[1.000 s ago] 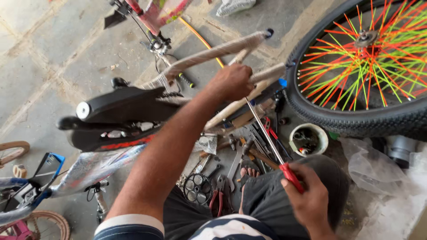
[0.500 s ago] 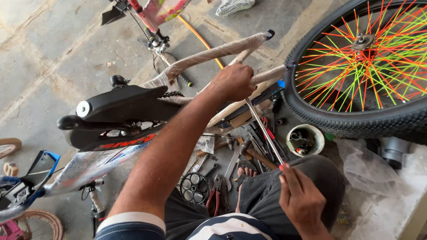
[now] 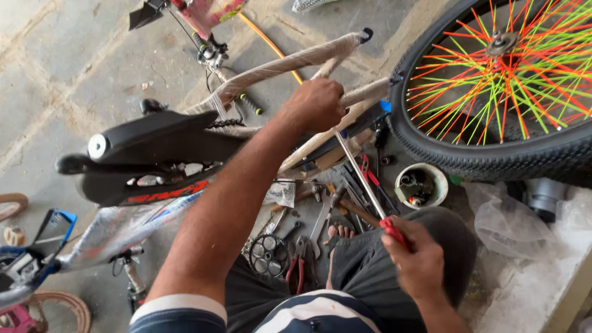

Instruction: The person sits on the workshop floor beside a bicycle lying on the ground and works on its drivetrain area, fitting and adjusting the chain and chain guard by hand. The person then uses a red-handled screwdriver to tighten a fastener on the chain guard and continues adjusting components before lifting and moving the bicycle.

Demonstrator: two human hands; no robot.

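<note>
While the left arm stretches straight out from the lower left toward the middle of the frame, the left hand (image 3: 317, 103) sits knuckles-up on the wrapped bicycle frame (image 3: 290, 65), its fingers curled tight around one of the paper-wrapped tubes near the upper centre. The right hand (image 3: 418, 262), at the lower right, is drawn close to the body with the wrist bent, and its fingers are pressed together in a fist around the red handle of a long screwdriver (image 3: 361, 172). The metal shaft of that tool slants up and to the left from the fist, and its tip meets the frame just beneath the left hand. A black saddle (image 3: 154, 154) lies on its side at the left of the frame. A wheel with orange and green spokes (image 3: 512, 80) fills the upper right. On the concrete floor (image 3: 74, 74) between the person's knees lie red-handled pliers (image 3: 299, 265), a toothed sprocket (image 3: 268, 254) and several wrenches, with a small white bowl of parts (image 3: 421, 185) beside the tyre.
</note>
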